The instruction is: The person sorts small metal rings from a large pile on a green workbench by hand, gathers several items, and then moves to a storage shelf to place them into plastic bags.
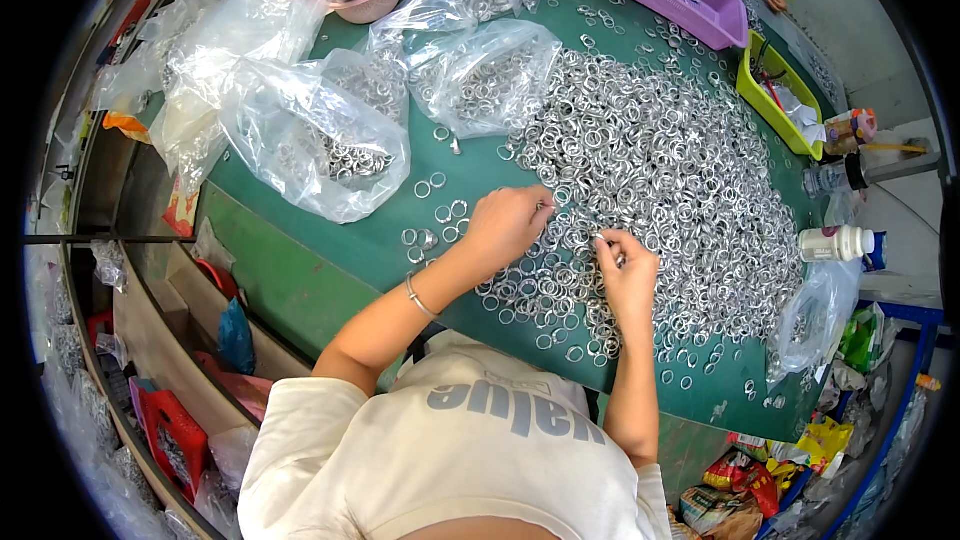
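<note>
Silver metal rings heaped across a green table, left hand curled at the heap's left edge, its grip unclear, right hand nearby pinching some rings, clear plastic bags beyond.

Cream short-sleeved T-shirt, large grey lettering; slim silver bangle.

Shiny silver rings heap flat and tilted from one to five o'clock, single ones scattered towards nine.
</note>
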### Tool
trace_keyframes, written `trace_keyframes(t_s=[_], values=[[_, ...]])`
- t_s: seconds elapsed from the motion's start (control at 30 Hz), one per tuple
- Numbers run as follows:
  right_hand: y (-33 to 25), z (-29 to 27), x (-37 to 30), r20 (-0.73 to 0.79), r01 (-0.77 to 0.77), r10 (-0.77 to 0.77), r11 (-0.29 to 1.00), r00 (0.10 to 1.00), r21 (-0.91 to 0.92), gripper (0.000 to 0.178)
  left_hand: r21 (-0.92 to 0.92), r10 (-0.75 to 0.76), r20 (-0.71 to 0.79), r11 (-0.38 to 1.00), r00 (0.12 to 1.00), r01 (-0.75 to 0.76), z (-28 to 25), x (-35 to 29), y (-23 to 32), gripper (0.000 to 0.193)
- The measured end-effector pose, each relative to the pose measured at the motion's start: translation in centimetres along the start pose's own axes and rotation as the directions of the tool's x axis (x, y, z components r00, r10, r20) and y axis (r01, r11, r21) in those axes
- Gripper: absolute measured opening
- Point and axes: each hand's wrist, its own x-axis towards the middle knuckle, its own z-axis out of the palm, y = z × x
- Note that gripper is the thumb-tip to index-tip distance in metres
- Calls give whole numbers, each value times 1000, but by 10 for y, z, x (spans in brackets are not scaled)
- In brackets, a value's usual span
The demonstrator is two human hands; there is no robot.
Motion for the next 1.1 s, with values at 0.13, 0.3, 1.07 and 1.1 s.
trace_keyframes(t_s=[0.13, 0.3, 1.07, 1.1], values=[[0, -17, -2, 320, -369, 196, 321, 927, 872, 7, -797, -189, 395, 416, 899, 438, -19, -10, -2, 9], [10, -20, 3, 322, -372, -198, -335, 926, 866, 22, -884, -51, 465, -90, 884, 460, -22, -27, -1, 14], [-3, -18, -6, 367, -347, 26, -269, 930, 898, 24, -664, -138, 296, 681, 945, 308, -14, -67, -10, 11], [3, -15, -6, 378, -354, -3, -357, 926, 865, 23, -633, -144, 289, 712, 946, 302, -13, -66, -7, 13]])
